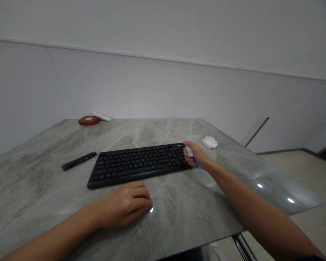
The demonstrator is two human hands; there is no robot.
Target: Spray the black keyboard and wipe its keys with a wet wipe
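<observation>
A black keyboard (pixel 138 162) lies flat on the grey marbled table. Over its right end, my right hand (pixel 197 155) is closed round a small spray bottle (pixel 189 151) with a white top and a blue lower part; the fingers cover much of it. My left hand (pixel 127 204) rests on the table just in front of the keyboard, fingers curled together, with nothing visible in them. A dark brush-like strip (pixel 78 160) lies left of the keyboard. To the right of my right hand is a crumpled white cloth or tissue (pixel 209 142).
At the table's (pixel 163 224) far left corner sit a reddish-brown box (pixel 88 120) and a flat white piece (pixel 101 116). A pale wall (pixel 157 87) stands behind the table. The table's right edge drops to a light floor (pixel 285 163).
</observation>
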